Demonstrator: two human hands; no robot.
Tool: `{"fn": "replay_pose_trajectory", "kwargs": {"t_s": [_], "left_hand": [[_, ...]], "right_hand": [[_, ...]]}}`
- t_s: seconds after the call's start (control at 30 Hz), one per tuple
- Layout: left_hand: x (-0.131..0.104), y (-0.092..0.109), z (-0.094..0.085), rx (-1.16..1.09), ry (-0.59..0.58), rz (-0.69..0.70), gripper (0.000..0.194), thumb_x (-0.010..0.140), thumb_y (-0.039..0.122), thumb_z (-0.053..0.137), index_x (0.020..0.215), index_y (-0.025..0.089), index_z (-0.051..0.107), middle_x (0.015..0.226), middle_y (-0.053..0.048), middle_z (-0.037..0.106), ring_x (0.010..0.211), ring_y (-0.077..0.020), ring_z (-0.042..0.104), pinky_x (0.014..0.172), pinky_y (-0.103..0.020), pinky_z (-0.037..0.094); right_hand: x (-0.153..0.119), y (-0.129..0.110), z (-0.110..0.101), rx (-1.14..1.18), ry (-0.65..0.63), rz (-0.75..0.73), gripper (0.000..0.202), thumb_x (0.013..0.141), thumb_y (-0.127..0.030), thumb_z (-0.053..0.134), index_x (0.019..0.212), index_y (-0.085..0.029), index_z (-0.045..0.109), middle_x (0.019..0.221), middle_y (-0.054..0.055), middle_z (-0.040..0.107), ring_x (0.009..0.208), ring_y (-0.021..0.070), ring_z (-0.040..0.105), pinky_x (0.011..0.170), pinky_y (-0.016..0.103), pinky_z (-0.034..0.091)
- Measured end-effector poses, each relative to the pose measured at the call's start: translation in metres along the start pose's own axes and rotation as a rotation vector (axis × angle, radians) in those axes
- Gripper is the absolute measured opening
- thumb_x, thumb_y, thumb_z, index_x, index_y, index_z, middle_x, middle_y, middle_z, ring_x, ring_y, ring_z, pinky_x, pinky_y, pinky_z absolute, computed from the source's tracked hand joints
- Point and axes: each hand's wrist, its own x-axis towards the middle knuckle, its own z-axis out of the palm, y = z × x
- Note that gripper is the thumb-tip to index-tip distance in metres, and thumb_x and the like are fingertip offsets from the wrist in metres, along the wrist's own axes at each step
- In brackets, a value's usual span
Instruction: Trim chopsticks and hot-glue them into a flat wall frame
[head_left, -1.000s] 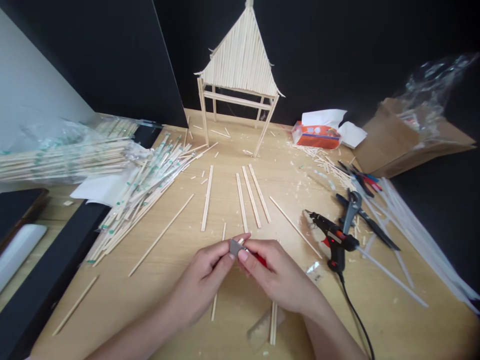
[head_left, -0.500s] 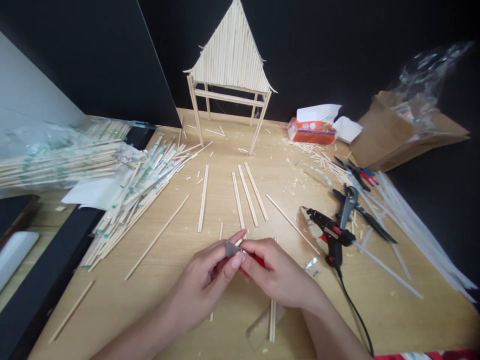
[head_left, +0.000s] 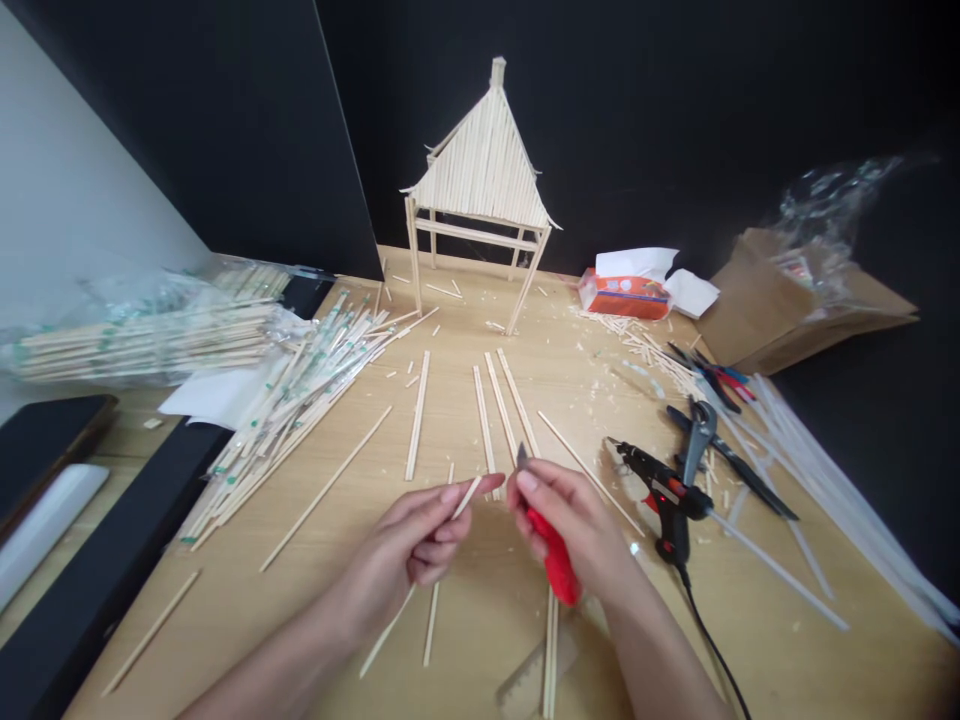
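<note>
My left hand (head_left: pixel 420 530) is closed around a thin wooden stick (head_left: pixel 388 632). One end of the stick juts up past the thumb, and the other slants down below the palm. Beside it, slightly apart, my right hand (head_left: pixel 574 510) grips a red-handled cutting tool (head_left: pixel 556 565), whose pointed grey metal tip sticks up beyond the thumb; the fingers hide its exact kind. Just past my hands lie several paired sticks (head_left: pixel 501 400). Beneath my right wrist are more sticks (head_left: pixel 551 650) and a clear ruler (head_left: pixel 521 685).
A stick-built model house (head_left: pixel 480 170) stands at the back. Left lie piles of wrapped sticks (head_left: pixel 300 400). On the right are a black glue gun (head_left: pixel 660 475) with a cord, pliers (head_left: pixel 720 375), glue sticks (head_left: pixel 847 480), a tissue pack (head_left: pixel 626 290) and a paper bag (head_left: pixel 795 310).
My hands were together, with the tool's metal end against the stick; now they are apart. The right hand has moved right with the tool. The camera view has tilted up.
</note>
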Motion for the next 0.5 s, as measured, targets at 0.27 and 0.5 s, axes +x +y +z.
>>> {"fn": "replay_pose_trajectory", "kwargs": {"t_s": [0.27, 0.5], "left_hand": [[0.009, 0.003, -0.007, -0.274, 0.006, -0.021, 0.035, 0.087, 0.026, 0.051, 0.117, 0.011, 0.059, 0.066, 0.005, 0.028, 0.047, -0.0031, 0.021, 0.041, -0.015, 0.014], [0.028, 0.015, -0.033, -0.606, 0.223, 0.194, 0.035, 0.086, 0.011, 0.043, 0.119, 0.004, 0.052, 0.055, 0.008, 0.027, 0.037, -0.0035, 0.022, 0.031, -0.012, 0.016]], "right_hand": [[0.000, 0.001, 0.004, 0.001, -0.026, 0.094, 0.041, 0.084, -0.053, 0.053, 0.070, -0.015, 0.057, 0.054, -0.003, 0.050, 0.041, 0.0057, 0.041, 0.039, 0.017, 0.030], [0.002, 0.005, 0.002, -0.051, -0.037, 0.109, 0.038, 0.083, -0.052, 0.056, 0.069, -0.016, 0.057, 0.052, -0.003, 0.050, 0.039, 0.0059, 0.041, 0.038, 0.018, 0.029]]}}
